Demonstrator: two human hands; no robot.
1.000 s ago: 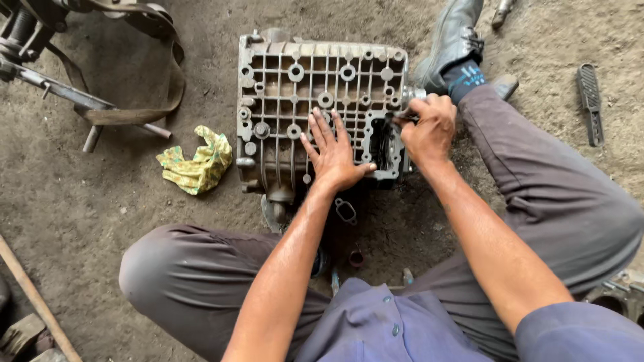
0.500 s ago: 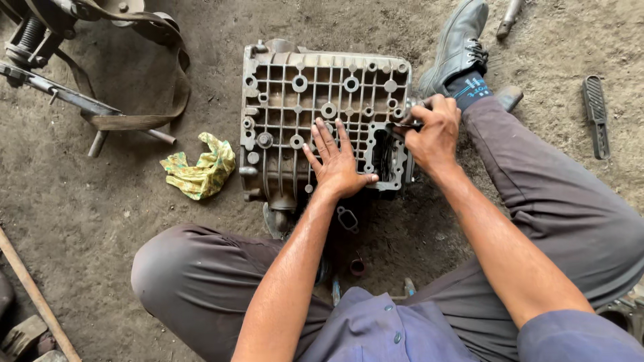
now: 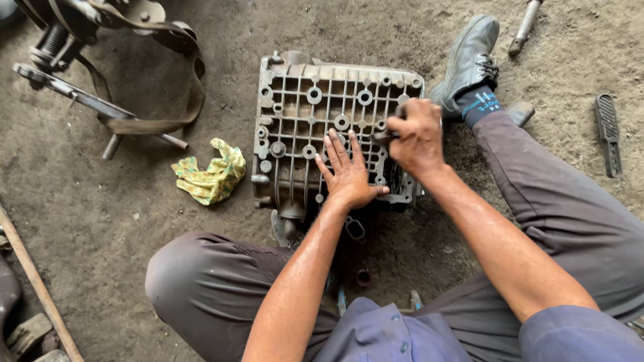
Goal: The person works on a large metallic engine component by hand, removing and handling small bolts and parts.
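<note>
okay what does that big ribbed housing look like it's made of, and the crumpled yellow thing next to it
Ribbed housing: probably cast aluminium or a similar metal, dull grey, grimy, with moulded ribs and bosses. Yellow thing: a soft cloth rag, creased and folded, stained.

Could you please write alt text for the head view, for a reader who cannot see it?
A person crouched on a dirt floor presses the left hand flat on a ribbed metal casing, while the right hand grips a small dark tool at its edge. A yellow rag lies beside it.

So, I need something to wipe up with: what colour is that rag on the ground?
The rag is yellow with green patches, clearest in the head view.
</note>
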